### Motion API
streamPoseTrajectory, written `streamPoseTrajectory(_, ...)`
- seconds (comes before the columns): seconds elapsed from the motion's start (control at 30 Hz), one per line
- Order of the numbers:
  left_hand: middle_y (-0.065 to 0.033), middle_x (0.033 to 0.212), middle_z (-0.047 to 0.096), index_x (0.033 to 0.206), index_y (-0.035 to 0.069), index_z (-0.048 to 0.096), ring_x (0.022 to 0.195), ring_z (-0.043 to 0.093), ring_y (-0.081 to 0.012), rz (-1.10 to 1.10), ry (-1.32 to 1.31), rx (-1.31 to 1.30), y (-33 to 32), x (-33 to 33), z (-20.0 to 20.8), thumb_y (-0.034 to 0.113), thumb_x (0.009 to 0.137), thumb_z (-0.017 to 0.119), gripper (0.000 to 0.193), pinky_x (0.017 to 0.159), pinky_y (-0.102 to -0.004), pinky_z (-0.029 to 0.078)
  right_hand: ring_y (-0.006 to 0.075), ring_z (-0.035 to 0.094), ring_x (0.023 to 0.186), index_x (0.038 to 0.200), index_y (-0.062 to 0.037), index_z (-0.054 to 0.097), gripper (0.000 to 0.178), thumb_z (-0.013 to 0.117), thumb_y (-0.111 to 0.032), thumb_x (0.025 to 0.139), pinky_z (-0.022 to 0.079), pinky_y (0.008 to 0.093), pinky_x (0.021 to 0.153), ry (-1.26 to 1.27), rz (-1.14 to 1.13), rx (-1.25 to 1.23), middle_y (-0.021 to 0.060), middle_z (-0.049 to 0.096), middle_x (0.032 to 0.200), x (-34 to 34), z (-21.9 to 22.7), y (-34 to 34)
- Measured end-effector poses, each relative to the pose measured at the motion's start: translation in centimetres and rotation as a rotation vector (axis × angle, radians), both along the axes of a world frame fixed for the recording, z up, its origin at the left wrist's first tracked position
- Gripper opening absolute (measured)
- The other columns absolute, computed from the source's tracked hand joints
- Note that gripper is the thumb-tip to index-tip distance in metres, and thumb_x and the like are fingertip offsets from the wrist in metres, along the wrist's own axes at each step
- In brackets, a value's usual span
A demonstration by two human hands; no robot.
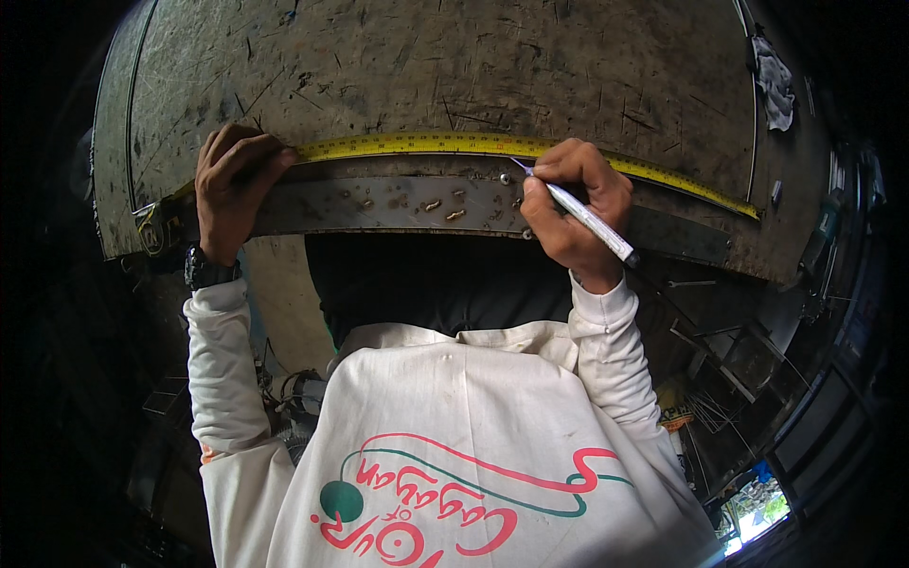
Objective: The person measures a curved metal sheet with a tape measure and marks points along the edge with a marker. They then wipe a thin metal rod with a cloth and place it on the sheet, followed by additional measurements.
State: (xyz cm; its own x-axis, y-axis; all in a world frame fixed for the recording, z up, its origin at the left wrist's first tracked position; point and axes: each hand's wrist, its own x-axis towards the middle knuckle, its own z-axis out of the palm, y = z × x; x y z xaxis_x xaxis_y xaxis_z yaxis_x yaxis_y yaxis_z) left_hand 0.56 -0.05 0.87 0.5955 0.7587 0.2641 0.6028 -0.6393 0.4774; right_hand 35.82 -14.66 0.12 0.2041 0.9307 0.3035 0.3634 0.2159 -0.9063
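Observation:
A yellow tape measure stretches from left to right along the near part of a scratched worktable. Its case lies at the left, beside my left wrist. With curled fingers, my left hand grips the blade near the case. My right hand holds a white marker pen with a dark end. The pen's purple tip points to the upper left, close to the blade's lower edge; I cannot tell whether it touches. Below the tape runs a rusty, spotted metal strip along the table's near edge.
Bolt heads show by the strip near my right hand. A grey rag hangs at the far right edge. A small white piece lies beyond the tape's right end. A wrench and metal frames are lower right.

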Motion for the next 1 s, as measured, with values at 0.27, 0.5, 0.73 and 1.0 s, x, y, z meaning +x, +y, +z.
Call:
streamPoseTrajectory(0.27,-0.0066,0.09,0.067,0.094,0.006,0.075,0.087,0.063,-0.0259,0.01,-0.002,-0.002,-0.1,0.2,0.12,0.016,0.082,0.083,0.018,0.085,-0.0388,0.047,0.0145,0.064,0.064,0.078,-0.0055,0.058,0.017,0.075,-0.003,0.075,0.054,0.0291,0.06,-0.001,-0.019,-0.01,0.0078,0.064,0.073,0.12,-0.15,-0.15)
streamPoseTrajectory(0.5,-0.0065,0.089,0.067,0.094,0.006,0.075,0.085,0.063,-0.026,0.003,-0.006,0.012,0.02,0.07,-0.09,0.017,0.082,0.083,0.019,0.084,-0.0388,0.047,0.0146,0.065,0.064,0.077,-0.0053,0.058,0.017,0.075,-0.004,0.075,0.054,0.0298,0.061,-0.015,-0.021,-0.004,0.0078,0.065,0.073,0.01,-0.23,-0.01)
streamPoseTrajectory(0.73,-0.0064,0.091,0.068,0.094,0.006,0.075,0.087,0.064,-0.026,0.002,-0.011,0.001,-0.04,0.18,0.06,0.017,0.082,0.083,0.018,0.085,-0.0389,0.047,0.0172,0.069,0.068,0.079,-0.0042,0.065,0.012,0.077,-0.004,0.076,0.056,0.0309,0.063,-0.022,-0.001,0.006,0.0088,0.069,0.076,0.02,-0.48,0.03)
streamPoseTrajectory(1.0,-0.0069,0.091,0.068,0.094,0.006,0.075,0.088,0.064,-0.0259,0.005,0.008,0.009,-0.03,0.09,0.1,0.018,0.082,0.082,0.018,0.087,-0.0392,0.047,0.0185,0.069,0.068,0.079,-0.0043,0.065,0.012,0.077,-0.004,0.076,0.056,0.0313,0.063,-0.069,0.013,0.023,0.0084,0.069,0.075,0.06,-0.41,0.19)
